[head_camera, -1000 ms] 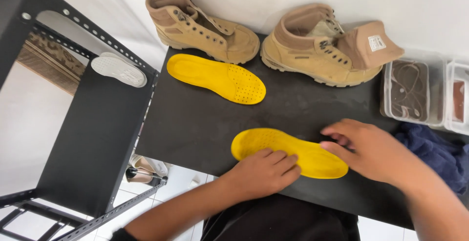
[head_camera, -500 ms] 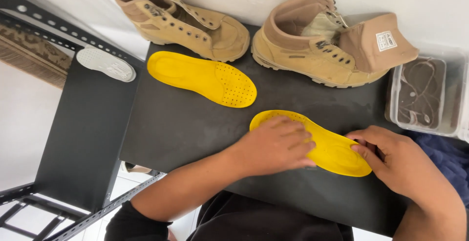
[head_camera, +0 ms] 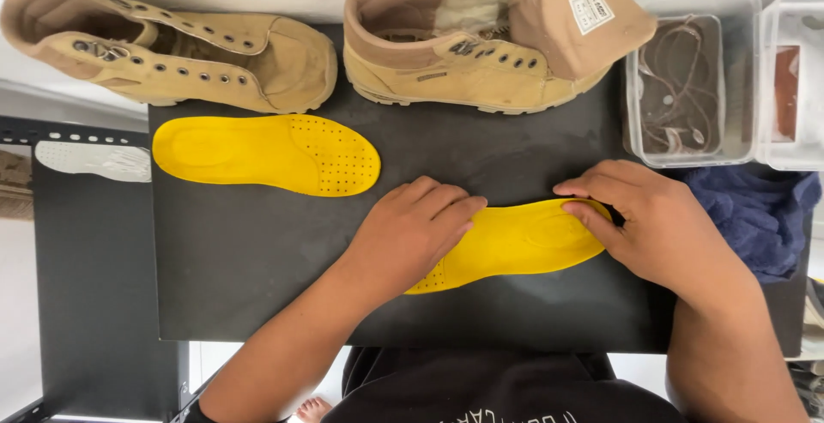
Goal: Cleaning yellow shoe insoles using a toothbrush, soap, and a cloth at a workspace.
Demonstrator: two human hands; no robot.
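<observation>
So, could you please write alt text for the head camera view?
Both hands, left hand and right hand, press flat on a yellow insole on a black mat. A second yellow insole and two tan boots lie beyond.

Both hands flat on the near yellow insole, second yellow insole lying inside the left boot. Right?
Not quite. The second yellow insole is not inside the left boot; it lies flat on the black mat in front of that boot, as the head view shows. The rest holds: left hand and right hand both rest on the near yellow insole.
</observation>
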